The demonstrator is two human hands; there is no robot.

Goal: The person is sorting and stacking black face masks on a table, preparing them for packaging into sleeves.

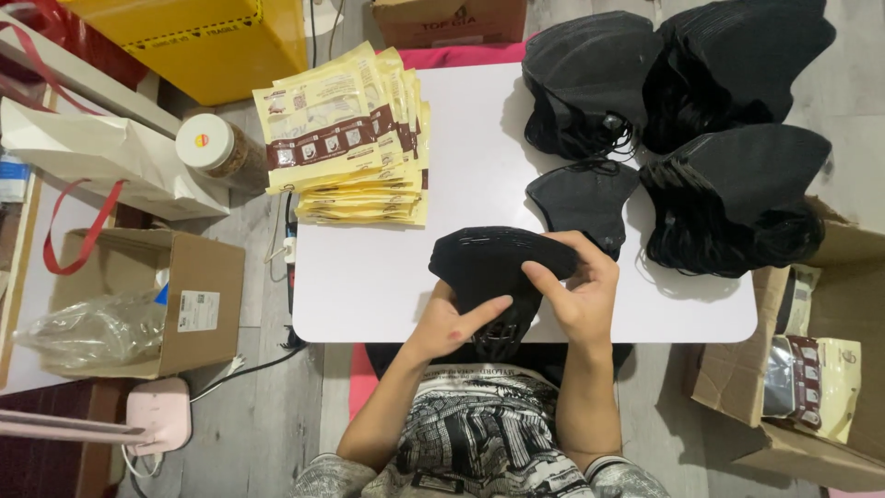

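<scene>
The fingers (553, 277) of the right hand (581, 300) are curled over the top edge of a black face mask (489, 267), thumb underneath, gripping it, while the left hand (452, 323) supports the same mask from below with its fingers closed on the lower part and the thumb stretched across the front. The mask is held just above the near edge of the white counter (387, 267), in front of the person's patterned shirt (479, 433). Just beyond the right hand a single black mask (581, 198) lies flat on the counter. Further out, on the far right part of the counter, three thick stacks of black masks (728, 138) sit close together, their ear loops hanging in dark tangles. On the far left part of the counter lies a fanned pile of cream and brown packets (355, 138), well apart from the hands. Off the counter to the left stand an open cardboard box (198, 295) holding clear plastic, a jar with a white lid (207, 143), and a white paper bag (101, 157) with red handles. To the right, another open carton (811, 369) holds more packets.
</scene>
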